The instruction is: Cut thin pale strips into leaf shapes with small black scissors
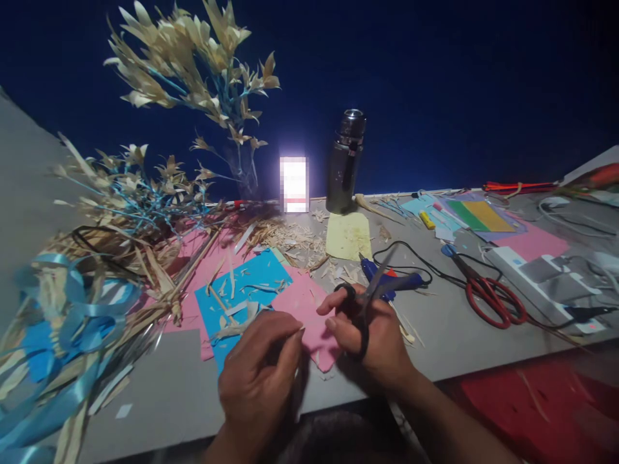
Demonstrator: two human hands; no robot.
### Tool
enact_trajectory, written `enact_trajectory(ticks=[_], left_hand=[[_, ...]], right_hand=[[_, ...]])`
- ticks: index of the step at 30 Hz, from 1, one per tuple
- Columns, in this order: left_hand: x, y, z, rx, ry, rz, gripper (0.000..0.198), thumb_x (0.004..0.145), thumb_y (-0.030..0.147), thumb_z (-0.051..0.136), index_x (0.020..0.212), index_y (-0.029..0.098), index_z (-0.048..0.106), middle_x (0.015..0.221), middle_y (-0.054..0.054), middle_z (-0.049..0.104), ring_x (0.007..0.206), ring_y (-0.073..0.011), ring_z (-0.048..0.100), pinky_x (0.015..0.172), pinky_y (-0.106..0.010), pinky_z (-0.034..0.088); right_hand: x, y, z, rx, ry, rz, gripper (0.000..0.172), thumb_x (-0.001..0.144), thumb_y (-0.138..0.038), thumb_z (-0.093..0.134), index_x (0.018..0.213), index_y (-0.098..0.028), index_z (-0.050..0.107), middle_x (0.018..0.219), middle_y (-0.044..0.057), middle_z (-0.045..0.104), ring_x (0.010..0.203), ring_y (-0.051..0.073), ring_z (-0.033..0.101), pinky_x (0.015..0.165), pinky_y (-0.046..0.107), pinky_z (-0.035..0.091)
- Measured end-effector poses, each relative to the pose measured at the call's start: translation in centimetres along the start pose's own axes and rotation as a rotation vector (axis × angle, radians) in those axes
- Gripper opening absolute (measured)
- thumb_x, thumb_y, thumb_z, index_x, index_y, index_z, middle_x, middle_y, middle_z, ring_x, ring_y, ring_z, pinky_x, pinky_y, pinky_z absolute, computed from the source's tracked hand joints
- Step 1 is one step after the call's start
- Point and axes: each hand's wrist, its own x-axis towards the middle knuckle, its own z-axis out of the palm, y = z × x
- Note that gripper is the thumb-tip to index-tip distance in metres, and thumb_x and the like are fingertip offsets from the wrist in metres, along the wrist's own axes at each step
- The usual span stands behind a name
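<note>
My right hand (372,338) is closed through the black handles of a pair of scissors (367,303), whose blades point up and to the right. My left hand (258,380) pinches a thin pale strip (298,330) between thumb and fingers, just left of the scissors. Both hands hover over a pink paper sheet (304,306) at the table's front edge. A blue sheet (242,287) strewn with dried leaf scraps lies to the left.
Red-handled scissors (488,296), a blue glue gun (391,281) with black cord, a yellow sheet (348,235), a metal flask (345,161), a bright lamp (294,183), coloured papers (476,216), a white power strip (536,283), blue ribbon (62,348) and dried leaf branches (145,193) crowd the grey table (169,380).
</note>
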Motion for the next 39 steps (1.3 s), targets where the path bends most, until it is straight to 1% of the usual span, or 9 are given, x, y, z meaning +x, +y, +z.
enact_trajectory(ticks=[4, 8, 10, 13, 16, 21, 27, 33, 39], left_hand=[[0.0, -1.1, -0.7, 0.082, -0.067, 0.339, 0.043, 0.080, -0.004, 0.068, 0.113, 0.023, 0.071, 0.095, -0.005, 0.071, 0.087, -0.0189, 0.066, 0.080, -0.034, 0.052], [0.0, -1.4, -0.5, 0.106, -0.095, 0.417, 0.051, 0.077, -0.003, 0.072, 0.117, 0.027, 0.072, 0.097, -0.004, 0.074, 0.087, -0.0204, 0.066, 0.084, -0.038, 0.050], [-0.1, -1.2, -0.2, 0.007, -0.081, 0.193, 0.037, 0.081, 0.004, 0.072, 0.108, 0.028, 0.074, 0.096, -0.004, 0.074, 0.086, -0.0204, 0.068, 0.083, -0.036, 0.050], [-0.2, -0.7, 0.2, -0.421, -0.152, -0.511, 0.009, 0.091, 0.029, 0.067, 0.096, 0.023, 0.072, 0.085, -0.005, 0.073, 0.077, -0.0209, 0.068, 0.073, -0.034, 0.052], [-0.3, -0.4, 0.6, -0.909, -0.352, -0.933, 0.026, 0.087, 0.045, 0.071, 0.091, 0.018, 0.069, 0.075, -0.006, 0.070, 0.070, -0.0199, 0.065, 0.069, -0.034, 0.051], [-0.1, 0.0, 1.1, -1.022, -0.427, -0.973, 0.018, 0.085, 0.027, 0.076, 0.075, 0.016, 0.066, 0.069, -0.002, 0.067, 0.069, -0.0146, 0.060, 0.071, -0.029, 0.047], [0.6, 0.8, 1.4, -1.101, -0.313, -1.033, 0.020, 0.079, 0.026, 0.081, 0.070, 0.015, 0.067, 0.064, 0.000, 0.062, 0.062, -0.0119, 0.055, 0.064, -0.024, 0.045], [-0.1, 0.0, 1.9, -0.994, -0.345, -0.969, 0.019, 0.083, 0.028, 0.077, 0.073, 0.016, 0.066, 0.068, -0.002, 0.065, 0.067, -0.0164, 0.060, 0.070, -0.031, 0.047], [-0.2, 0.0, 2.0, -1.124, -0.354, -1.021, 0.019, 0.079, 0.028, 0.082, 0.072, 0.016, 0.068, 0.067, -0.001, 0.062, 0.068, -0.0157, 0.059, 0.070, -0.031, 0.049]], right_hand=[[0.2, 0.5, 0.0, 0.368, -0.180, 0.245, 0.040, 0.068, -0.048, 0.082, 0.086, -0.016, 0.065, 0.065, 0.000, 0.063, 0.051, 0.013, 0.055, 0.048, 0.024, 0.044], [0.1, 0.6, 0.2, 0.414, -0.160, 0.254, 0.033, 0.065, -0.037, 0.085, 0.079, -0.015, 0.065, 0.063, -0.003, 0.058, 0.049, 0.009, 0.050, 0.048, 0.021, 0.042], [0.0, 0.2, 0.1, 0.334, -0.120, 0.201, 0.025, 0.068, -0.030, 0.082, 0.080, -0.016, 0.064, 0.064, -0.003, 0.059, 0.051, 0.009, 0.052, 0.049, 0.020, 0.042], [-0.1, -0.2, 0.0, 0.224, -0.094, 0.154, 0.020, 0.071, -0.024, 0.079, 0.081, -0.018, 0.063, 0.061, -0.004, 0.060, 0.049, 0.011, 0.055, 0.048, 0.021, 0.044], [-0.2, -0.2, 0.0, 0.200, -0.114, 0.145, 0.023, 0.068, -0.019, 0.081, 0.082, -0.018, 0.062, 0.061, -0.004, 0.062, 0.049, 0.012, 0.059, 0.049, 0.021, 0.046], [-0.2, 0.2, -0.2, 0.239, -0.183, 0.150, 0.026, 0.068, -0.018, 0.083, 0.083, -0.018, 0.062, 0.062, -0.004, 0.062, 0.050, 0.012, 0.058, 0.051, 0.021, 0.045], [0.3, 0.9, -1.3, 0.427, -0.086, 0.147, 0.028, 0.069, -0.033, 0.084, 0.082, -0.016, 0.065, 0.070, -0.003, 0.059, 0.058, 0.009, 0.049, 0.054, 0.020, 0.039], [0.1, 1.4, -0.8, 0.343, -0.206, 0.184, 0.027, 0.072, -0.028, 0.083, 0.088, -0.017, 0.064, 0.066, -0.001, 0.068, 0.053, 0.013, 0.060, 0.053, 0.022, 0.046], [0.6, 1.6, 0.4, 0.573, -0.250, 0.297, 0.034, 0.064, -0.031, 0.087, 0.081, -0.016, 0.063, 0.058, -0.002, 0.064, 0.046, 0.013, 0.059, 0.046, 0.022, 0.046]])
